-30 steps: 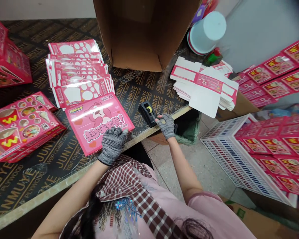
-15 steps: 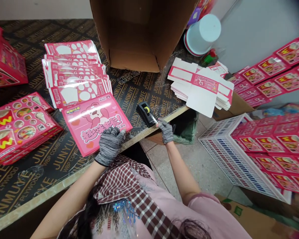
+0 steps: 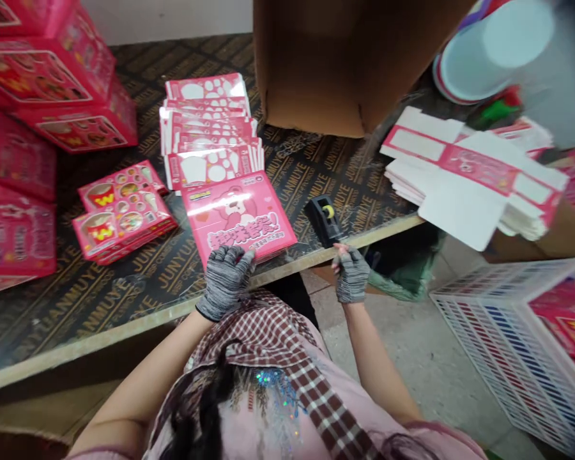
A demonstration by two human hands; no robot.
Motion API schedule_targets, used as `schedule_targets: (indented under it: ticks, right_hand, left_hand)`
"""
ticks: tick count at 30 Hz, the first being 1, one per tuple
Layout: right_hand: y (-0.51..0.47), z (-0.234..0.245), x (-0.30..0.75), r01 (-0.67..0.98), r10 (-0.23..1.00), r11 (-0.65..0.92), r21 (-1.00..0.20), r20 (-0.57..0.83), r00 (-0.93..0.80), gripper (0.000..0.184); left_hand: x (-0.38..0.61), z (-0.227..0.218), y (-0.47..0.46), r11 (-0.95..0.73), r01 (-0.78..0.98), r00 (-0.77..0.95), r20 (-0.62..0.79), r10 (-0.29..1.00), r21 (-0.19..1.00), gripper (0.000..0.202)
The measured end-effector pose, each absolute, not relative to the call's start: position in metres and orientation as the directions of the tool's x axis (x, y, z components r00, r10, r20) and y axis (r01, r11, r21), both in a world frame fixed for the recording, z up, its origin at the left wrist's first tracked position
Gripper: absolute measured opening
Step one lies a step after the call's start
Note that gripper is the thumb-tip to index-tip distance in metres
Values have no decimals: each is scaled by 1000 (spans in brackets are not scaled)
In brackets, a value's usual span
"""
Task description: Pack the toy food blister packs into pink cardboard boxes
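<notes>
My left hand (image 3: pixel 227 281), in a grey knit glove with bare fingertips, is closed on the front edge of a flat pink box (image 3: pixel 239 214) printed with a bear. My right hand (image 3: pixel 351 273), gloved the same way, has thumb and fingers pinched together at the front end of a black tape dispenser (image 3: pixel 323 220). That dispenser stands at the table's edge with a yellow core in it. The clear tape between those fingers is hardly visible now. Behind the pink box lies a fanned pile of pink-and-white printed cards (image 3: pixel 211 131).
Finished pink boxes (image 3: pixel 124 211) lie to the left, with taller stacks (image 3: pixel 52 83) behind. An open carton (image 3: pixel 311 115) stands at the back. Flat white-and-pink box blanks (image 3: pixel 474 166) overhang the table's right edge (image 3: pixel 388 231). A white plastic basket (image 3: pixel 498 345) stands at the lower right.
The camera view has turned left. The clear tape strip seen running from the dispenser to my right fingers no longer shows plainly. My left hand keeps its place on the pink box.
</notes>
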State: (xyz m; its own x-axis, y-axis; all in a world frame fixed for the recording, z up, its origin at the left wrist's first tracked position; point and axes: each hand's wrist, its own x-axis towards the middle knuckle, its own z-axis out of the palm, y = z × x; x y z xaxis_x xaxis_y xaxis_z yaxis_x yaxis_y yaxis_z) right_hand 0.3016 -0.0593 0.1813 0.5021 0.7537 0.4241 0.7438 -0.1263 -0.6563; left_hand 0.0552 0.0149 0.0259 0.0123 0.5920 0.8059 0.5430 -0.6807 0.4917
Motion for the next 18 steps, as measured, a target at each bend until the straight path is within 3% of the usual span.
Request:
schedule_targets:
  ticks: [3, 6, 9, 13, 18]
  right_hand:
    - [-56, 165, 236, 526, 953, -199, -827, -39, 300, 42]
    - [-44, 145, 185, 395, 944, -312, -864, -330, 24, 46]
    - [-33, 127, 164, 326, 897, -390, -861, -435, -75, 49]
    - [-28, 111, 169, 233, 881, -450, -862, -471, -42, 46]
    - [-30, 105, 176, 215, 880, -465, -859, -475, 8, 35]
  left_hand:
    - [24, 3, 7, -672, 496, -48, 790, 611, 550, 14]
    - [9, -8, 5, -712, 435, -64, 807, 587, 551, 11]
    - [9, -10, 5, -758, 379, -102, 837, 537, 532, 10]
    - [10, -7, 3, -748, 312, -155, 808, 569, 586, 8]
    - [10, 0, 5, -761, 259, -45, 794, 606, 595, 22]
